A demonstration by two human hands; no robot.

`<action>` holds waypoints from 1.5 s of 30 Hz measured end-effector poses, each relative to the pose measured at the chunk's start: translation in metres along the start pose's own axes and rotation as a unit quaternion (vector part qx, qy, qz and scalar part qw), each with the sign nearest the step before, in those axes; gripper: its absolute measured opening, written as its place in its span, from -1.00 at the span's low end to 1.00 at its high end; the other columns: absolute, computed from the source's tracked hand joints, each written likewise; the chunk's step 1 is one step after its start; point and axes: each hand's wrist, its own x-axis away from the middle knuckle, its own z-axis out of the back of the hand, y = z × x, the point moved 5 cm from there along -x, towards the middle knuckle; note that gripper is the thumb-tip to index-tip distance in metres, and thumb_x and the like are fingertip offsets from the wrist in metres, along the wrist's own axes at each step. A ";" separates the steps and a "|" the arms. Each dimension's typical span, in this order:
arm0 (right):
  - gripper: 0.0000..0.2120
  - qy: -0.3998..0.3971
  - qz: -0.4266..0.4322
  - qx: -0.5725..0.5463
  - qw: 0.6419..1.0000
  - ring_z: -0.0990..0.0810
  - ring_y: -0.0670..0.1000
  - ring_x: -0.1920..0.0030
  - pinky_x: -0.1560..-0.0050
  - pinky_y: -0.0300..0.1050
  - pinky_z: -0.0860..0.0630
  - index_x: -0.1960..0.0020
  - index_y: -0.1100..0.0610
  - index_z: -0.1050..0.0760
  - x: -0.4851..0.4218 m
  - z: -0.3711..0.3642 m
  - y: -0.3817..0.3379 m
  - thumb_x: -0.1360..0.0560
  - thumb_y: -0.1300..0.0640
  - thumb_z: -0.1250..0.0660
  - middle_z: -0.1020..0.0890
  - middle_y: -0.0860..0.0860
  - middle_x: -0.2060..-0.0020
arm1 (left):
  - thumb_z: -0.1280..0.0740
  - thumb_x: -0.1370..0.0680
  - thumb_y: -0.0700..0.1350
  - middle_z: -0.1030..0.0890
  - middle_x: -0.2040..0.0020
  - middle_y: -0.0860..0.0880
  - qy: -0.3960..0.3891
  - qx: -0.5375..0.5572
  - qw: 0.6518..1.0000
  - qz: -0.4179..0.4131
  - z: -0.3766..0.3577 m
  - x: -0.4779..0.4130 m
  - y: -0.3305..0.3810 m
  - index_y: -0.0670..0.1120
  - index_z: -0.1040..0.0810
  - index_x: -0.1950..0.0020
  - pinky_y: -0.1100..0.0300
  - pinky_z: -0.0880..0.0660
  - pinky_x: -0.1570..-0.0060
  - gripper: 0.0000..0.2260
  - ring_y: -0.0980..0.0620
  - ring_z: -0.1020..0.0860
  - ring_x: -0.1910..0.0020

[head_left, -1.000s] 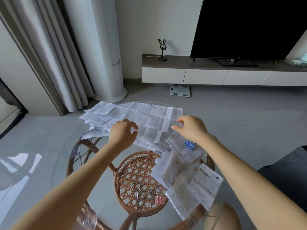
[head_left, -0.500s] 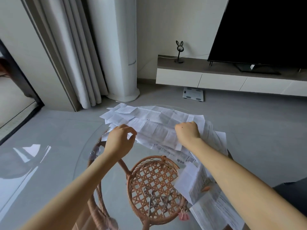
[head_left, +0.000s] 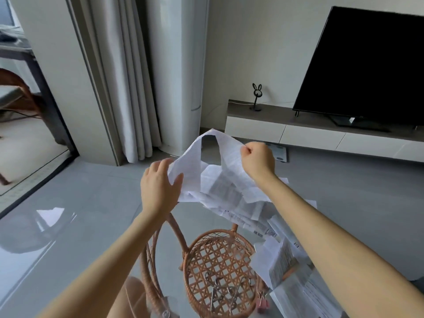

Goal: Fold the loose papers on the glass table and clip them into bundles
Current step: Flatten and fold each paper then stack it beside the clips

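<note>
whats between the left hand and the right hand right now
In the head view, a lifted paper sheet arches between the left hand and the right hand, each holding an end, above the loose paper pile.

Clear glass worktop (head_left: 202, 219); rattan base (head_left: 220, 255) shows through it. Loose papers (head_left: 229, 196) heaped on the far side, trailing toward the right. Folded sheets (head_left: 282, 265) lie near right. Silver clips (head_left: 220, 292) rest mid-glass, with a pink binder clip (head_left: 262, 302) just beside the folded sheets.

Left hand (head_left: 159, 189) and right hand (head_left: 258, 160) bare, both forearms (head_left: 332, 228) uncovered along their whole visible length, a bare knee (head_left: 132, 297) well below the left hand.
</note>
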 end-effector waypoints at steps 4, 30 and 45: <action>-0.70 -0.094 -0.128 -0.159 0.974 -0.32 0.17 0.44 0.40 -0.14 -0.08 0.44 0.24 -0.36 0.015 0.010 -0.017 -0.47 0.33 -0.24 -0.33 0.23 0.49 | -0.48 -0.42 -0.03 -0.50 -0.23 -0.22 0.088 -0.051 0.995 -0.009 0.050 -0.015 0.000 -0.15 -0.45 -0.33 -0.08 -0.29 -0.24 -0.47 -0.25 -0.41 -0.23; -0.78 -0.358 -0.382 -0.237 0.818 -0.58 -0.03 0.48 0.46 -0.26 -0.47 0.23 0.32 -0.53 0.236 0.005 0.067 -0.54 0.22 -0.30 -0.58 0.09 0.44 | -0.38 -0.38 -0.16 -0.53 -0.29 0.14 -0.331 -0.022 0.830 -0.448 0.062 0.173 -0.006 0.12 -0.42 -0.39 0.05 -0.26 -0.40 -0.42 0.09 -0.38 -0.38; -0.13 -0.317 0.139 -0.063 0.936 -0.11 -0.34 -0.43 -0.35 -0.47 -0.12 -0.37 -0.45 -0.14 0.300 0.028 0.078 -0.47 0.46 -0.22 -0.17 -0.38 -0.43 | 0.45 -0.31 0.51 -0.08 -0.55 0.15 -0.455 -0.133 0.865 -0.167 0.014 0.194 -0.084 0.52 -0.39 0.06 -0.25 -0.13 -0.43 -0.37 -0.05 0.07 -0.55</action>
